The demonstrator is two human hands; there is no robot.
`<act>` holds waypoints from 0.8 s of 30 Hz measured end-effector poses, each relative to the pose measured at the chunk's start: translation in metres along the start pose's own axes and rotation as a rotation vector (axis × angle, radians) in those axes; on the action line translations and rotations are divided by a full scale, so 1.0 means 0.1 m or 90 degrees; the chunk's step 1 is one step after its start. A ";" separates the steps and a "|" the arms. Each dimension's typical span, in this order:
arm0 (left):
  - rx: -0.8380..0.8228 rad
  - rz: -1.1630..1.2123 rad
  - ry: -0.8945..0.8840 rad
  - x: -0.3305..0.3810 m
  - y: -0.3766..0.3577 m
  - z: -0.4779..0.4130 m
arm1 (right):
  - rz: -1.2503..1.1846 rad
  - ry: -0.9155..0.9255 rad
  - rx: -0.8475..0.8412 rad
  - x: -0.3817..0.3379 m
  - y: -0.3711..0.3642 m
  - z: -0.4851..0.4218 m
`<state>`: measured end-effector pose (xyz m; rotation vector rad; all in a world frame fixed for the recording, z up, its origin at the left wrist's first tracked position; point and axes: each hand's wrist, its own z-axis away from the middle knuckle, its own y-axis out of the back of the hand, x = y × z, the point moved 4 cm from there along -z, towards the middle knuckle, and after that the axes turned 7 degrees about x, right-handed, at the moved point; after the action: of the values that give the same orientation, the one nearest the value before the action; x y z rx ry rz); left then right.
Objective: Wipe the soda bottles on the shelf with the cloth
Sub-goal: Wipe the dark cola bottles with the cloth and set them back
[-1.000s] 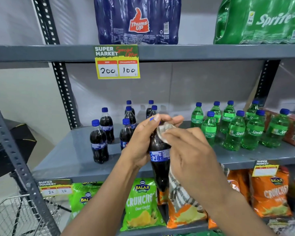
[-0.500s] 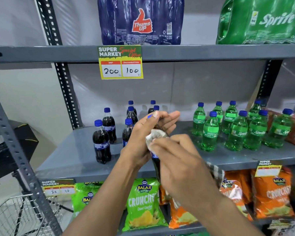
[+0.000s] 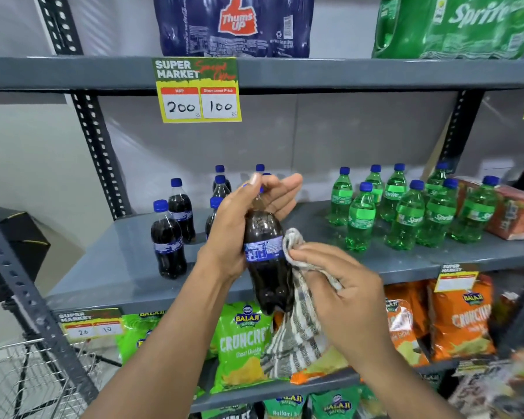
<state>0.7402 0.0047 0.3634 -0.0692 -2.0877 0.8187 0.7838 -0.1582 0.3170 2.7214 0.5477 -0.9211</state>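
Left hand (image 3: 239, 237) grips a dark cola bottle (image 3: 265, 261) at neck and shoulder, thumb side wrapped, fingers partly splayed behind the cap; bottle is lifted off and in front of the grey shelf (image 3: 109, 267), tilted slightly. Right hand (image 3: 345, 300) is closed on a striped cloth (image 3: 297, 328), bunched end pressed against the bottle's blue label just right of the left grip, the rest hanging below. More cola bottles (image 3: 168, 240) stand left of the grip, green Sprite bottles (image 3: 406, 216) to its right.
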 end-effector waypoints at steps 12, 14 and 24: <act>-0.030 -0.049 -0.006 0.05 -0.04 0.02 | -0.067 -0.293 -0.036 0.29 -0.09 0.18; -0.029 -0.066 0.004 0.02 -0.03 0.03 | -0.076 -0.243 -0.010 0.23 -0.07 0.09; -0.002 -0.053 0.002 0.02 0.06 0.10 | -0.004 -0.114 -0.016 0.02 0.00 0.30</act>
<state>0.7306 0.0048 0.3572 0.0154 -2.0751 0.7639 0.7692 -0.1671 0.2922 2.5823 0.5294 -1.1378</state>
